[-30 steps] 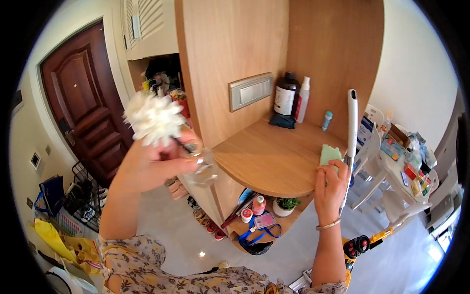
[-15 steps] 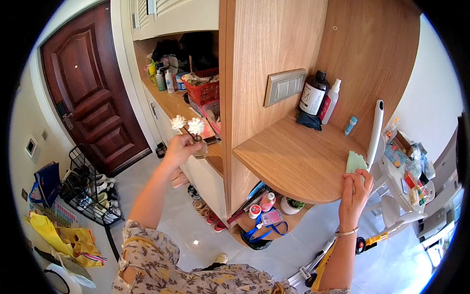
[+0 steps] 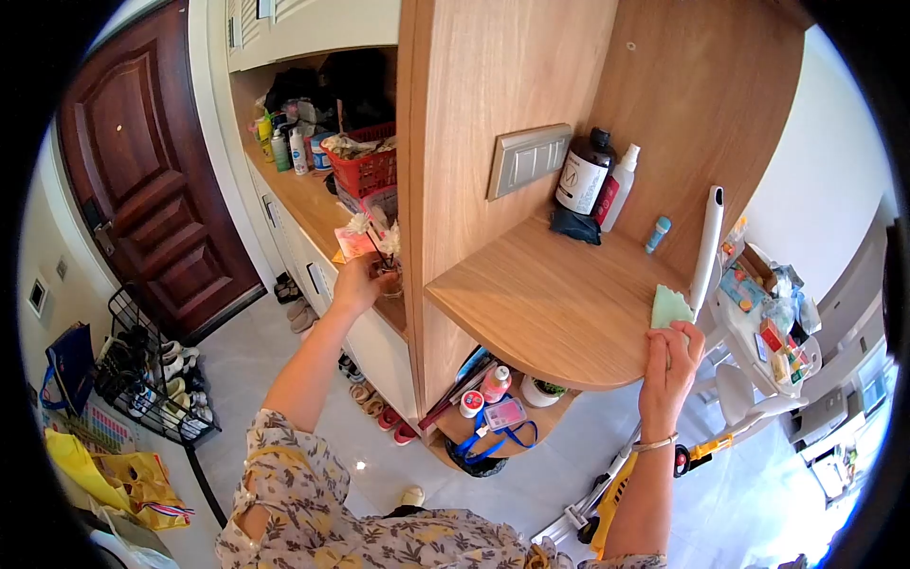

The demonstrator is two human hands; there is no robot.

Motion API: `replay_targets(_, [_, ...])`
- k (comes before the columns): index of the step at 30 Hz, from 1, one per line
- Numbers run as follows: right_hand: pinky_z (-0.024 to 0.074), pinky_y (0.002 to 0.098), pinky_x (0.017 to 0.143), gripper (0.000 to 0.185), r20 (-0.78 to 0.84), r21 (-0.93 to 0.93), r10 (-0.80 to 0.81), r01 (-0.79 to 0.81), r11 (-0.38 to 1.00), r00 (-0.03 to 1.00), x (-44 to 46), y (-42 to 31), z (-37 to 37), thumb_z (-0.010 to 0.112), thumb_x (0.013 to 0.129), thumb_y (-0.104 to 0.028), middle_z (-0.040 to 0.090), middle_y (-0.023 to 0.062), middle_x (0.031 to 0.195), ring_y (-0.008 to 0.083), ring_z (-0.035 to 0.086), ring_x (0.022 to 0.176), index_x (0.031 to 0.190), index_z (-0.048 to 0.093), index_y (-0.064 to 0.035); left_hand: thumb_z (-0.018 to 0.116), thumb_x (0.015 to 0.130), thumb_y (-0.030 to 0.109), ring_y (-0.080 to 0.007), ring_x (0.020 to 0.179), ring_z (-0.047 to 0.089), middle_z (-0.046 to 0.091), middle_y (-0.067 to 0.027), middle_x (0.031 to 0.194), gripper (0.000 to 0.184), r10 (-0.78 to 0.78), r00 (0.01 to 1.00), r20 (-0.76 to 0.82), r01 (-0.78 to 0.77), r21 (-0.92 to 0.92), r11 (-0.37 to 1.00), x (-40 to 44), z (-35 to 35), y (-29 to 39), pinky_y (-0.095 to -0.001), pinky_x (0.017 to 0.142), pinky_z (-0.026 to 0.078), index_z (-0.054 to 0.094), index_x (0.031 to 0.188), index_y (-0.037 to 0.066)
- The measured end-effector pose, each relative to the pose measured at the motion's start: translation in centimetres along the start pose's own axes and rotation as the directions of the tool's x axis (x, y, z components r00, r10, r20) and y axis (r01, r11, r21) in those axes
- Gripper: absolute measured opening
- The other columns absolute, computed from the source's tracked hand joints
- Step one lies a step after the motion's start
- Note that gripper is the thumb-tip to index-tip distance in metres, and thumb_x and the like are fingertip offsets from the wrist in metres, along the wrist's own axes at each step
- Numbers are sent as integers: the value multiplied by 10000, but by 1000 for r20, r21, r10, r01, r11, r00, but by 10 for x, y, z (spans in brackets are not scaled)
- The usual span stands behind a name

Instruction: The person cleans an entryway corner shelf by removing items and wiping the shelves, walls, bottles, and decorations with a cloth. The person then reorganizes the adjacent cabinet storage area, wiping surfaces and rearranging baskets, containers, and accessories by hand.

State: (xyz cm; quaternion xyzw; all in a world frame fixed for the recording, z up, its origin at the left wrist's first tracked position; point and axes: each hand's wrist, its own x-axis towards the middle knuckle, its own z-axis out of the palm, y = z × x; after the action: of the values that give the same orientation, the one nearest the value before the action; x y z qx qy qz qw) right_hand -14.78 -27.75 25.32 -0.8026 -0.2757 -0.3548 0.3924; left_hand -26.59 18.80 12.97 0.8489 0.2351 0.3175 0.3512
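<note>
My left hand [image 3: 356,286] is closed around a small glass bottle [image 3: 390,279] holding thin dark stems with white flowers [image 3: 387,239]. It is at the cabinet counter, just left of the wooden panel; whether the bottle's base touches the counter I cannot tell. Behind the flowers is a red basket [image 3: 365,173] full of items. My right hand [image 3: 673,368] grips a pale green cloth [image 3: 671,306] at the rounded front edge of the wooden shelf [image 3: 559,302]. Beside the cloth rises a white upright handle [image 3: 709,251].
On the shelf's back stand a dark bottle with a white label [image 3: 581,180], a spray bottle [image 3: 618,188] and a small blue tube [image 3: 658,234]. A lower shelf holds a pink bottle [image 3: 495,384] and a plant pot [image 3: 540,392]. A shoe rack [image 3: 166,379] stands left.
My left hand has carried the glass bottle inward, over the counter and closer to the wooden panel. My right hand stays at the shelf edge with the cloth. The view has shifted slightly.
</note>
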Motion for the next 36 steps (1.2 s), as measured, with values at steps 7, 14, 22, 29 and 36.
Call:
replay_targets(7, [423,414,869,56,-54,-25,-53,51,998,997,0,3,-2,632,818,-53,571,132,1062,337,510,976,848,678,-50,726,831,104,-131,625,570,647,-73,767,295,213,899,-384,-190,98,977,-69,-43,94,-274,584,478,596,1072,-8])
replay_targets(14, [448,416,781,48,-97,16,-96,97,995,991,1,5,-6,647,804,-50,569,144,1047,351,507,919,849,663,-44,633,875,22,-93,579,551,606,-32,700,123,770,585,-255,-810,-234,537,-118,-13,326,-231,538,448,634,996,-3])
replay_targets(22, [468,430,762,43,-157,26,-86,92,995,984,2,10,-6,643,779,-62,578,137,1020,360,523,897,820,654,-58,717,827,202,-210,793,688,691,-157,994,370,620,741,258,-589,-191,785,27,169,399,-339,684,538,635,1075,-60])
replay_targets(29, [482,423,726,35,-154,48,-89,97,994,984,4,12,-9,659,770,-75,585,130,1015,347,528,869,802,651,-64,753,763,341,-378,917,656,679,-222,937,390,453,871,188,-490,292,821,50,221,414,-455,788,526,680,905,-14])
replay_targets(36, [486,433,726,37,-136,73,-49,59,996,989,6,12,-10,664,766,-83,584,117,1018,347,531,875,793,648,-63,741,776,282,-335,758,687,694,-196,836,314,453,871,189,-474,80,877,59,214,416,-413,691,545,678,836,-19])
